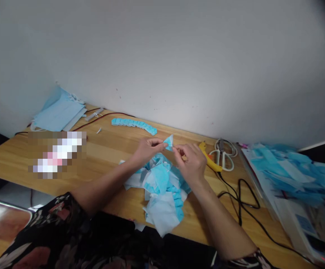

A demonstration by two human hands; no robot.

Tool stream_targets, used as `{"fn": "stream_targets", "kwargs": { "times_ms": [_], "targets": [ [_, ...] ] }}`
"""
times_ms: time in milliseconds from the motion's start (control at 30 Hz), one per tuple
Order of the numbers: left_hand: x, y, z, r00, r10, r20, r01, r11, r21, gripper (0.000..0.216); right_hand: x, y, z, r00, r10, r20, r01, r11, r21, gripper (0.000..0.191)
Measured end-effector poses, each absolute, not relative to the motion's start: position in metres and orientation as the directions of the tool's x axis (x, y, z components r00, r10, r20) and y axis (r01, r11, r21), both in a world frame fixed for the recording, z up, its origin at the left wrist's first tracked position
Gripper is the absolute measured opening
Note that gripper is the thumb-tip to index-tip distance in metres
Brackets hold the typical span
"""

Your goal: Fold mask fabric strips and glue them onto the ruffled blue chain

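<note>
Between my two hands is a small folded piece of blue and white mask fabric (168, 142), raised above the table. My left hand (151, 149) pinches its left side between thumb and fingers. The fingers of my right hand (190, 158) are closed at its lower right corner. Beneath both hands lies a loose heap of blue and white fabric pieces (162, 177), some of them pleated. Farther back, a row of small folded blue pieces (134, 124) forms a slightly curved strip on the table.
At the back left lies a stack of face masks (60, 112). A yellow glue gun (211, 158) and white-handled scissors (222, 157) rest right of my hand, with a black cord (242, 203) nearby. More blue fabric (293, 170) fills a container at right. A wall stands behind the table (100, 149).
</note>
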State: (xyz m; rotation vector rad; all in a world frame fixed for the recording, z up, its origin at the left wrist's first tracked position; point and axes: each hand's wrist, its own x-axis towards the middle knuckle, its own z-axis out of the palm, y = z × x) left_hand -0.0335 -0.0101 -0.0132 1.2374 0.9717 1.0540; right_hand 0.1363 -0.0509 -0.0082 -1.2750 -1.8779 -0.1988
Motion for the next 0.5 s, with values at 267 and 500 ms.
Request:
{"fn": "stream_targets", "kwargs": {
  "times_ms": [267,500],
  "targets": [
    [-0.035,-0.004,-0.016,0.221,0.975,-0.019,-0.094,0.041,0.995,0.035,0.145,-0.041,-0.006,0.204,0.938,0.282,0.158,0.252,-0.955,0.035],
    [-0.038,-0.001,-0.019,0.266,0.964,-0.008,-0.158,0.052,0.986,0.032,0.145,-0.037,-0.017,0.116,0.942,0.314,0.219,0.284,-0.933,0.035]
  ]
}}
